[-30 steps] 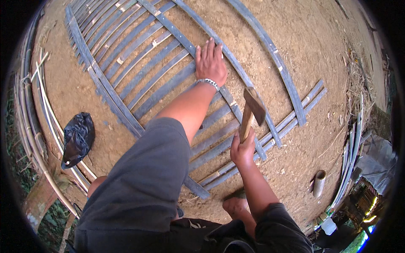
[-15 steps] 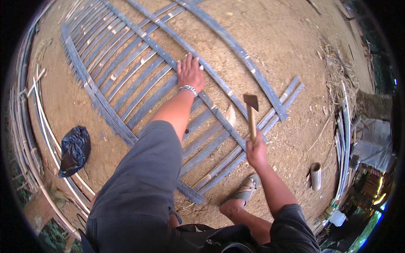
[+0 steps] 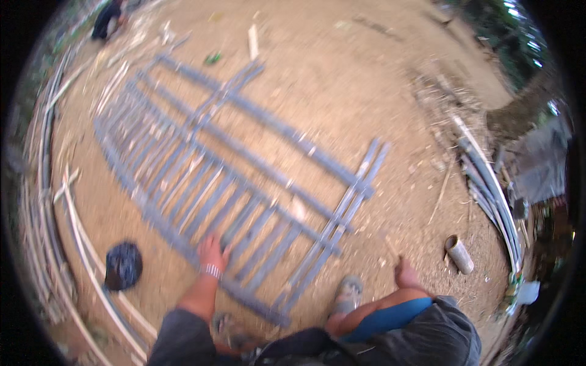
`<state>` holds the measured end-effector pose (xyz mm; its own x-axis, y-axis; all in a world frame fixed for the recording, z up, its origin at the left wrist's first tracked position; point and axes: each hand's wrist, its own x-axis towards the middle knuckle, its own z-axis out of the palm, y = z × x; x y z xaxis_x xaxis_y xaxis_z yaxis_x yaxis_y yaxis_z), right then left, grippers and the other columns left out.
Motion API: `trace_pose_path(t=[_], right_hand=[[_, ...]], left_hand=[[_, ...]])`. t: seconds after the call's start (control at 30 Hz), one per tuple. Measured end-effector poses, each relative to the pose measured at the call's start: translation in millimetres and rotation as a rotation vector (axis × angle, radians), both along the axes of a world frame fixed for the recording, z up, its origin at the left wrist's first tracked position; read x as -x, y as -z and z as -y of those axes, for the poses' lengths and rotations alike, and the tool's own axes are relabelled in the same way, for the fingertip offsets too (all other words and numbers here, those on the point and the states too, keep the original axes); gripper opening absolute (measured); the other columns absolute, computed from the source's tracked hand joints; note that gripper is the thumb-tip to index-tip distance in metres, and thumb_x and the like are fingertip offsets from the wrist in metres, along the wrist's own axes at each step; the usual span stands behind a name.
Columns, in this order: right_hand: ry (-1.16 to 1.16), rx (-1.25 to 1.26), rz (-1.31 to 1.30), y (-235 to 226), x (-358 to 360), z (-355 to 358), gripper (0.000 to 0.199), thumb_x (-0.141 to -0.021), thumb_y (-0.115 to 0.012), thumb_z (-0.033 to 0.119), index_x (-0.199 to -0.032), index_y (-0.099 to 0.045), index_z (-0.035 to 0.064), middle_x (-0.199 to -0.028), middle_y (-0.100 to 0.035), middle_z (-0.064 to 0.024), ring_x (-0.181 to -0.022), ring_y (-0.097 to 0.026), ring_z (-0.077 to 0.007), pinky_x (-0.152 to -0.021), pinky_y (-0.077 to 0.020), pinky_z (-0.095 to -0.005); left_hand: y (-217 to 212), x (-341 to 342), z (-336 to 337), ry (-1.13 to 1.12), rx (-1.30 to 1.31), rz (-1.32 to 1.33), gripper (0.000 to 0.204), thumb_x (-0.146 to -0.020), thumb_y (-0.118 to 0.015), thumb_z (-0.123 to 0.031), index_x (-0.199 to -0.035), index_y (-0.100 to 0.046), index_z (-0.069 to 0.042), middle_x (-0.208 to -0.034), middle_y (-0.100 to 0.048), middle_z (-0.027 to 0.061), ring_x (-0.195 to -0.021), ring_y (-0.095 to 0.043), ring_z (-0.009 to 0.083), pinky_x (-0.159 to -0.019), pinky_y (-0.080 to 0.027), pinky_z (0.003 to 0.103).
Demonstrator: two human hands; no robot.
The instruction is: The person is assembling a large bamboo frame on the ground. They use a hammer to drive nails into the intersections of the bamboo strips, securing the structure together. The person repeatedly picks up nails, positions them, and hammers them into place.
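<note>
A slatted frame of grey split-bamboo strips (image 3: 247,210) lies on the dirt, with long rails crossed by several thin slats. My left hand (image 3: 213,251), with a bracelet at the wrist, is at the frame's near rail, fingers extended and thumb apart over the slats. Motion blurs it, so how firmly it touches cannot be told. To the right of the frame my right hand (image 3: 404,272) is closed around the wooden handle of a hatchet (image 3: 391,246). The tool's dark head is smeared by motion here; the earlier picture shows it plainly.
A black plastic bag (image 3: 124,266) lies at left beside long pale poles (image 3: 91,250). A short hollow tube (image 3: 459,254) rests at right, near a bundle of bent strips (image 3: 488,189). Another person (image 3: 108,19) is low at the far left. My sandalled foot (image 3: 349,290) stands beside the frame.
My left hand has left the middle rail and come back toward me to the near rail. The right hand with the hatchet has moved lower and rightward. The view has shifted, showing more ground beyond.
</note>
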<state>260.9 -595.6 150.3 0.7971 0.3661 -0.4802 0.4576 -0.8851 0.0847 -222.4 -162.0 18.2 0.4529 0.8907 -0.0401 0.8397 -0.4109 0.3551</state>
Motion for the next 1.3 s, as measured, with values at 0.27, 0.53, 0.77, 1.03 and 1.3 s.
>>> trace_pose_path(t=[0.27, 0.53, 0.77, 1.03, 1.3], right_hand=[[-0.032, -0.232, -0.104, 63.3, 14.1, -42.1, 0.047, -0.101, -0.053, 0.025, -0.146, -0.046, 0.0148, -0.133, -0.058, -0.0248, -0.115, -0.063, -0.0463, -0.097, -0.0509, -0.0558], [-0.06, -0.032, -0.201, 92.5, 10.3, -51.9, 0.051, -0.098, -0.052, 0.016, -0.148, -0.044, 0.0179, -0.141, -0.054, -0.0227, -0.128, -0.058, -0.0427, -0.104, -0.0496, -0.0555], [-0.047, 0.035, -0.311, 71.7, 14.8, -46.3, 0.056, -0.095, -0.056, 0.014, -0.15, -0.042, 0.0182, -0.144, -0.053, -0.0238, -0.13, -0.057, -0.0437, -0.107, -0.0484, -0.0549], [-0.075, 0.092, -0.306, 66.3, 11.6, -49.4, 0.074, -0.087, -0.069, 0.015, -0.154, -0.038, 0.0175, -0.145, -0.051, -0.0243, -0.134, -0.053, -0.0429, -0.109, -0.0466, -0.0529], [-0.165, -0.029, -0.287, 84.1, -7.1, -42.4, 0.097, -0.079, -0.085, 0.022, -0.158, -0.029, 0.0123, -0.147, -0.047, -0.0254, -0.133, -0.054, -0.0361, -0.106, -0.0492, -0.0494]], left_hand=[[2.4, 50.0, 17.9, -0.17, 0.042, -0.077, 0.051, -0.076, -0.082, -0.017, -0.122, -0.064, 0.0, -0.124, -0.059, 0.0215, -0.12, -0.054, 0.0399, -0.106, -0.042, 0.052], [-11.4, 49.6, 1.1, -0.202, 0.081, -0.175, 0.045, -0.076, -0.08, -0.012, -0.118, -0.067, 0.001, -0.12, -0.063, 0.023, -0.119, -0.057, 0.0414, -0.104, -0.046, 0.049], [-30.2, 37.2, 0.2, -0.225, 0.17, -0.157, 0.044, -0.077, -0.081, -0.013, -0.118, -0.07, 0.0, -0.126, -0.064, 0.0228, -0.12, -0.06, 0.0404, -0.105, -0.048, 0.046], [-23.0, 44.3, 5.0, -0.257, 0.248, -0.157, 0.054, -0.079, -0.083, -0.017, -0.127, -0.065, 0.0, -0.134, -0.061, 0.0233, -0.127, -0.057, 0.0397, -0.112, -0.045, 0.045], [-120.7, 113.2, -7.9, 0.347, 0.463, -0.111, 0.048, -0.081, -0.071, -0.012, -0.128, -0.064, -0.005, -0.119, -0.064, 0.0205, -0.11, -0.063, 0.0399, -0.091, -0.052, 0.049]])
